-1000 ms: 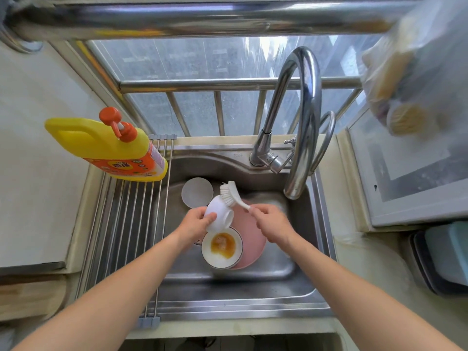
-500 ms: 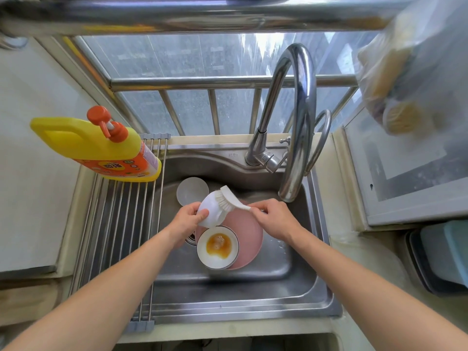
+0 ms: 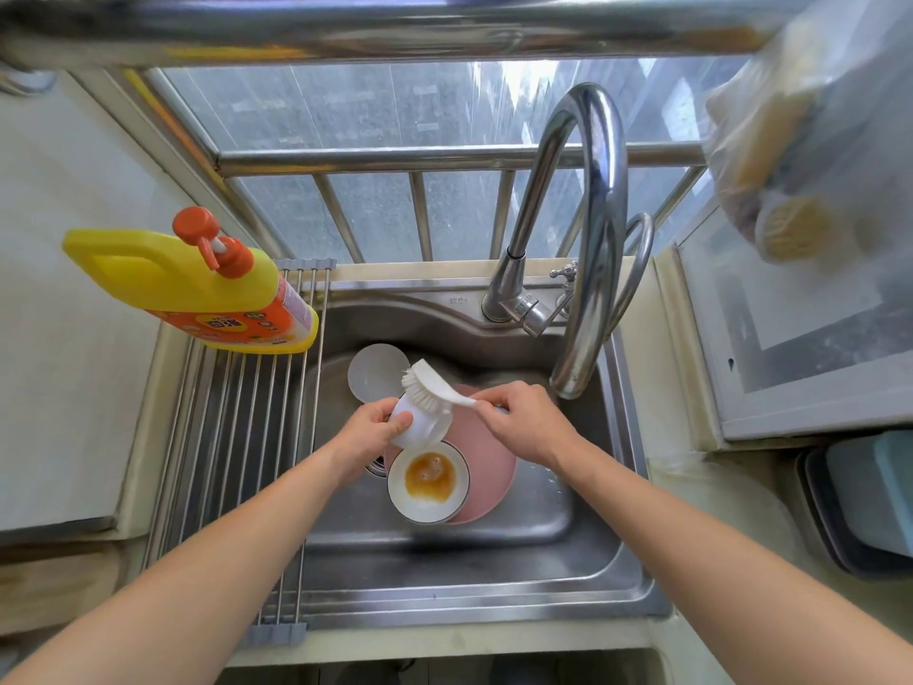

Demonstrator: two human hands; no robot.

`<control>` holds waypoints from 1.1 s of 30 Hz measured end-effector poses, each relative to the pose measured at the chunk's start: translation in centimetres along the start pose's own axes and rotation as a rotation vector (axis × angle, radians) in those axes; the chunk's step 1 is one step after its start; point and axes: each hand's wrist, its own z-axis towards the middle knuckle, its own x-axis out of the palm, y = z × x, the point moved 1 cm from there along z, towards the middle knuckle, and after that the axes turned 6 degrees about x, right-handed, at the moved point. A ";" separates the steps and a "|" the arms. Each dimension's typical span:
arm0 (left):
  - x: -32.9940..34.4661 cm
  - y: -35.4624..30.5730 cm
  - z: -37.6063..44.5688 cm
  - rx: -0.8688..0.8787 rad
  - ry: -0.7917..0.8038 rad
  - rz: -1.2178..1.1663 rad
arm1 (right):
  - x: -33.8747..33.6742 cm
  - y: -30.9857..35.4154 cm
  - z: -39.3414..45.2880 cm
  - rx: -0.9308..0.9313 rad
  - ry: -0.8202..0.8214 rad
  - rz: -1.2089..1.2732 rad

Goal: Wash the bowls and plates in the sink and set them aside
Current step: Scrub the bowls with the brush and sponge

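Over the steel sink [image 3: 583,546], my left hand [image 3: 368,437] grips a small white bowl [image 3: 420,427], tilted on its side. My right hand [image 3: 523,425] pinches the handle of a white dish brush [image 3: 430,385], whose bristles lie against the bowl's upper side. Below them a white bowl with orange sauce residue [image 3: 429,479] sits on a pink plate [image 3: 486,467] on the sink floor. A pale round dish [image 3: 378,373] lies at the back of the basin.
A roll-up drying rack [image 3: 237,467] spans the sink's left side, with a yellow detergent bottle [image 3: 197,294] at its far end. The curved faucet [image 3: 593,229] arches over the basin's right. A bagged bundle [image 3: 800,155] hangs at upper right.
The brush head has shifted across the small bowl's outside while my left hand turned the bowl a little. The camera view drifted slightly; the dishes in the sink stayed put.
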 end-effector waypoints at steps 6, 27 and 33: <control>-0.7 0.4 -1.5 -0.047 0.015 -0.061 | -0.1 -0.4 -0.9 -0.024 -0.001 -0.004; 1.9 2.7 -3.2 -0.316 0.011 -0.086 | 3.3 -1.4 -2.5 0.035 0.047 -0.125; 2.8 2.8 -2.7 -0.365 -0.113 -0.161 | 3.2 -1.6 -2.4 0.095 0.073 -0.156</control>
